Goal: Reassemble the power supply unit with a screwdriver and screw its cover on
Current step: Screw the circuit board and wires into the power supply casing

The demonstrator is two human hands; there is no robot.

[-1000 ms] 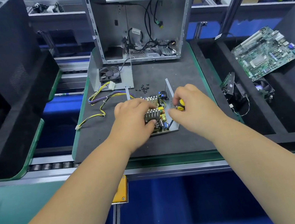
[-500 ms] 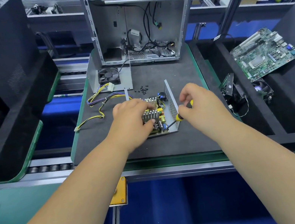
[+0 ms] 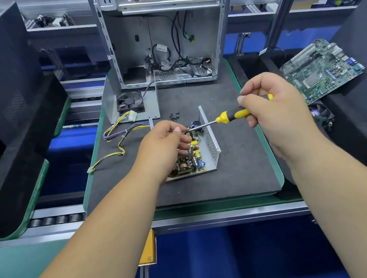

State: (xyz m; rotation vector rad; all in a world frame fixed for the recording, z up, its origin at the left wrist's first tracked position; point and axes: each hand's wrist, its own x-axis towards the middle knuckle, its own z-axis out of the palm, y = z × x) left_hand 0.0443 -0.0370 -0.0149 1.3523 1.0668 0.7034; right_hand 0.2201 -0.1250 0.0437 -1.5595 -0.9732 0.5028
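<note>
The open power supply unit [image 3: 207, 156] lies on the black mat, its circuit board exposed inside a grey metal tray with a perforated wall. My right hand [image 3: 275, 108] grips a yellow-and-black screwdriver [image 3: 232, 115], held nearly level above the unit with its tip pointing left. My left hand [image 3: 166, 144] hovers over the board, its fingertips pinched at the screwdriver's tip; whether a screw sits between them is too small to tell. The unit's cover [image 3: 112, 100], with a black fan in it, stands behind at the left. Several black screws [image 3: 175, 116] lie between cover and unit.
An empty computer case [image 3: 165, 29] stands upright at the back of the mat [image 3: 243, 165]. A yellow and purple cable bundle [image 3: 115, 136] trails left. A green motherboard [image 3: 322, 68] lies on black foam at right; a small fan [image 3: 321, 112] lies below it.
My right hand lifted the screwdriver out of the unit and turned it level. My left hand rose off the board and brought its fingertips to the tip.
</note>
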